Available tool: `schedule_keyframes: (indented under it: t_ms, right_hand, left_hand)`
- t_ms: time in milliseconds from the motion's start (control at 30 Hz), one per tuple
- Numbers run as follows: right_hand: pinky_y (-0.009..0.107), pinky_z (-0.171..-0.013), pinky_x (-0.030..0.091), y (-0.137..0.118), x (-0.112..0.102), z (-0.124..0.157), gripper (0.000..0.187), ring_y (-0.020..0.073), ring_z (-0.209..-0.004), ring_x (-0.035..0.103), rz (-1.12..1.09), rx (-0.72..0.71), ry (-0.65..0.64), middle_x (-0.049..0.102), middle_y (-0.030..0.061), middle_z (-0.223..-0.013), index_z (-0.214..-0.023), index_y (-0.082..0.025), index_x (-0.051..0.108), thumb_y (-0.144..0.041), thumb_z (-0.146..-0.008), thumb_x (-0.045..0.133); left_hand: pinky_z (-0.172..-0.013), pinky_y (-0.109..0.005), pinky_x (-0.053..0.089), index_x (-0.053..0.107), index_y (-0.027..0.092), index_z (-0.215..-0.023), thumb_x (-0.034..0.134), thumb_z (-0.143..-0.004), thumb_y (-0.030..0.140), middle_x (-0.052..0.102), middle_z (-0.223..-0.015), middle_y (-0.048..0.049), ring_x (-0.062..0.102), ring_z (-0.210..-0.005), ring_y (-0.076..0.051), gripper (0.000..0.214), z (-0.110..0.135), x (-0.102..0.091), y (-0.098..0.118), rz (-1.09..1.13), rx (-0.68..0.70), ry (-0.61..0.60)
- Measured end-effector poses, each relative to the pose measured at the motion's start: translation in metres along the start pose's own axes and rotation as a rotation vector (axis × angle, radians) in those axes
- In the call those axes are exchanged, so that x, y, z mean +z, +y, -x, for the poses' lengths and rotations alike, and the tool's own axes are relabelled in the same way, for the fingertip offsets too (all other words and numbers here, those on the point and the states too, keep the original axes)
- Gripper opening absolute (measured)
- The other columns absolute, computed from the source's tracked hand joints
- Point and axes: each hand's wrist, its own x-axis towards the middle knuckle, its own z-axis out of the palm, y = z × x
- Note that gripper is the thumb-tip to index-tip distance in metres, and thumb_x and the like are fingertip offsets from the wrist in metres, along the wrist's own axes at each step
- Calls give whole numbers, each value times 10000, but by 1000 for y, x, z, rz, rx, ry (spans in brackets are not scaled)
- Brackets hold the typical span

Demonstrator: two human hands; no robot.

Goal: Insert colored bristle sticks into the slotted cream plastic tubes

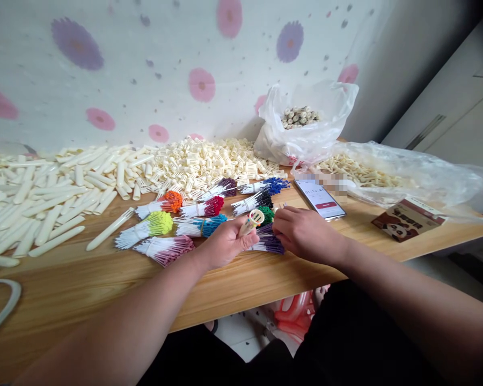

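My left hand (pixel 227 241) is closed round a cream plastic pen part (pixel 248 224), its round slotted end tilted up with small coloured bits in the slots. My right hand (pixel 298 230) is just right of it, fingers pinched by the green-tipped bundle (pixel 268 215); what they hold is hidden. Below lies a purple-tipped bundle of refills (pixel 270 241), partly covered by my hands. More banded refill bundles lie about: blue (pixel 271 186), black (pixel 257 201), red (pixel 209 207), orange (pixel 167 203), yellow (pixel 153 224), light blue (pixel 203 225) and pink (pixel 169 250).
Long cream pen barrels (pixel 60 198) are heaped at left, short slotted parts (pixel 201 163) at the back. A plastic bag of assembled parts (pixel 300 117), a bag of cream pieces (pixel 358 170), a phone (pixel 320 199) and a small box (pixel 408 219) lie at right.
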Motion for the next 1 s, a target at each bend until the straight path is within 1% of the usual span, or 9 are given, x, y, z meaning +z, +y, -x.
schedule_keyframes:
  t_ms: [167, 267, 367, 467, 600, 667, 767, 867, 1000]
  right_hand:
    - [272, -609, 339, 23, -20, 19, 182, 150, -714, 518, 31, 77, 116, 588, 50, -827, -804, -164, 579, -196, -908, 434]
    - [257, -625, 372, 33, -29, 28, 170, 138, -708, 523, -164, 105, 173, 585, 42, -822, -840, -170, 577, -199, -920, 429]
    - [245, -660, 411, 25, -28, 24, 187, 128, -733, 527, -448, -2, 155, 576, 49, -860, -850, -178, 570, -198, -937, 406]
    - [246, -658, 429, 6, -22, 11, 207, 125, -722, 518, -595, -89, 138, 561, 53, -850, -831, -172, 572, -181, -939, 396]
    - [253, -677, 452, -8, -11, -3, 121, 131, -750, 538, -710, -135, 221, 572, 50, -845, -851, -168, 590, -147, -897, 481]
    - [260, -678, 464, -7, -5, -5, 66, 136, -754, 552, -745, -90, 298, 586, 53, -859, -902, -167, 599, -156, -863, 547]
    - [255, -656, 482, -2, 0, -3, 163, 130, -726, 575, -826, 65, 388, 612, 53, -861, -978, -158, 609, -191, -819, 619]
    - [247, -635, 484, 0, 3, -2, 127, 129, -721, 599, -915, 196, 397, 653, 47, -833, -932, -156, 641, -202, -821, 600]
    - [252, -620, 480, -5, 6, -6, 120, 134, -709, 611, -1016, 291, 397, 679, 37, -792, -865, -166, 675, -235, -805, 598]
  left_hand:
    - [-579, -237, 350, 456, 172, -674, 517, -850, 457, 465, -645, 29, 434, -601, -104, 341, 1, 0, 0, -43, 19, -6]
    - [-538, -225, 342, 463, 172, -664, 541, -832, 452, 449, -596, 42, 424, -547, -92, 335, 2, -1, 1, 24, -24, 56]
    - [-490, -220, 323, 505, 169, -663, 559, -816, 436, 432, -523, 57, 403, -477, -83, 313, 3, -1, 8, 91, -65, 154]
    - [-536, -226, 362, 600, 151, -671, 604, -793, 376, 551, -583, 19, 476, -542, -98, 256, 5, 2, 17, 48, -77, 133]
    - [-630, -246, 411, 644, 153, -656, 637, -768, 293, 624, -622, 5, 543, -617, -119, 179, 7, 7, 19, 21, -107, 124]
    - [-626, -246, 412, 634, 156, -634, 630, -766, 272, 614, -591, 12, 539, -603, -115, 175, 7, 7, 18, 38, -125, 153]
    - [-582, -236, 397, 617, 161, -628, 609, -766, 256, 593, -565, 20, 512, -564, -105, 167, 7, 5, 17, 70, -147, 184]
    - [-547, -235, 381, 592, 161, -614, 600, -756, 259, 576, -555, 22, 484, -532, -99, 173, 6, 4, 18, 96, -145, 214]
    - [-526, -234, 369, 590, 159, -635, 601, -762, 277, 572, -558, 23, 465, -515, -94, 174, 5, 5, 17, 126, -124, 233]
